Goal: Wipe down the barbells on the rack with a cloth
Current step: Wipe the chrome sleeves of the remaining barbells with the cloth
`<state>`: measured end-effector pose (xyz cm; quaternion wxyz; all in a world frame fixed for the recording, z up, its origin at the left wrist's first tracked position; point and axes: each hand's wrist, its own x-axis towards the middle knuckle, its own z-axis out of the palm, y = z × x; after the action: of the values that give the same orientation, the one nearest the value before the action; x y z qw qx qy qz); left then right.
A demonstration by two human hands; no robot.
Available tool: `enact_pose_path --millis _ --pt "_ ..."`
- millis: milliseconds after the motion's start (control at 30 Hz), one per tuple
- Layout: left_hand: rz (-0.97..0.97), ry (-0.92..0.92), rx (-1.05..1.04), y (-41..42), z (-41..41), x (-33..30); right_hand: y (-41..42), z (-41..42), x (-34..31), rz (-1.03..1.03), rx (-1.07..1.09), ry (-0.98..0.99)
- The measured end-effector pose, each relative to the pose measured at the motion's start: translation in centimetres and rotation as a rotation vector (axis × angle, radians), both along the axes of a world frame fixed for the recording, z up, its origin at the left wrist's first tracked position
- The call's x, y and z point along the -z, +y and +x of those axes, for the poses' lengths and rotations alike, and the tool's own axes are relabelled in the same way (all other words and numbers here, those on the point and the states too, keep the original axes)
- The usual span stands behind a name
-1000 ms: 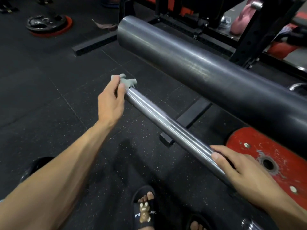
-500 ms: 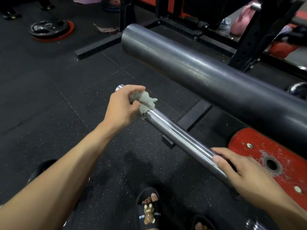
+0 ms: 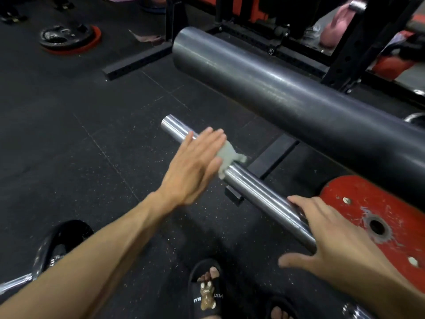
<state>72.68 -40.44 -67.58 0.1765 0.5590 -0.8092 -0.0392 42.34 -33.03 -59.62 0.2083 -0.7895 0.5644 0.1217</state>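
From the head view, the cloth (image 3: pixel 227 155) is lying under the flat fingers of the left hand (image 3: pixel 195 166), pressed on the bar (image 3: pixel 253 187) rather than gripped, so it is risking slipping off to the floor. The right hand (image 3: pixel 326 236) is resting spread on the bar near the red plate (image 3: pixel 372 217), grasping nothing.

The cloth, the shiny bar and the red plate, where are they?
cloth (image 3: pixel 230 155), head view, on the grey bunch showing past the fingers.
shiny bar (image 3: pixel 259 192), head view, on its bare middle.
red plate (image 3: pixel 358 208), head view, on its flat red face.
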Motion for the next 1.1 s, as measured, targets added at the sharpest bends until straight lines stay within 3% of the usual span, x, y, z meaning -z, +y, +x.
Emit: enact_pose_path --millis 100,200,300,367,433,533,667,733,867,967,1033,1100 --pt "-0.084 0.089 -0.270 -2.6 4.0 0.6 -0.2 0.5 0.2 -0.099 0.014 0.008" --pt "-0.054 0.239 -0.402 -3.5 4.0 -0.6 -0.8 -0.5 0.4 0.032 0.098 -0.179" --pt "-0.133 0.199 -0.208 -1.0 -1.9 -1.0 -1.7 -1.6 0.0 0.202 0.201 -0.462" --pt "-0.083 0.137 -0.021 2.1 -5.3 -0.9 -1.4 -2.2 -0.2 0.173 0.236 -0.475" --pt "-0.054 0.071 0.091 3.3 -5.2 -1.1 -0.9 -2.3 0.1 0.104 0.187 -0.361" --pt "-0.059 0.049 0.042 1.0 -1.1 -0.8 0.1 -1.6 -0.1 0.070 0.112 -0.138" --pt "-0.155 0.091 -0.292 -2.6 5.0 0.1 0.0 -1.3 -0.2 -0.002 0.100 -0.120" --pt "-0.139 0.157 -0.360 -3.1 3.7 -0.7 -0.1 -1.4 -0.3 0.025 0.129 -0.142" --pt "-0.140 0.143 -0.105 2.2 -6.4 -1.1 0.1 -1.2 0.0 0.025 0.146 -0.202" --pt "-0.074 0.060 0.103 4.9 -7.6 -0.4 -0.2 -1.9 0.4 0.075 0.179 -0.281" --pt "-0.033 0.019 0.103 2.7 -4.7 -1.1 -0.5 -2.5 0.3 0.089 0.185 -0.304" --pt "-0.076 0.064 -0.044 -0.5 -1.0 -1.4 -0.6 -2.9 -0.1 0.081 0.255 -0.361"
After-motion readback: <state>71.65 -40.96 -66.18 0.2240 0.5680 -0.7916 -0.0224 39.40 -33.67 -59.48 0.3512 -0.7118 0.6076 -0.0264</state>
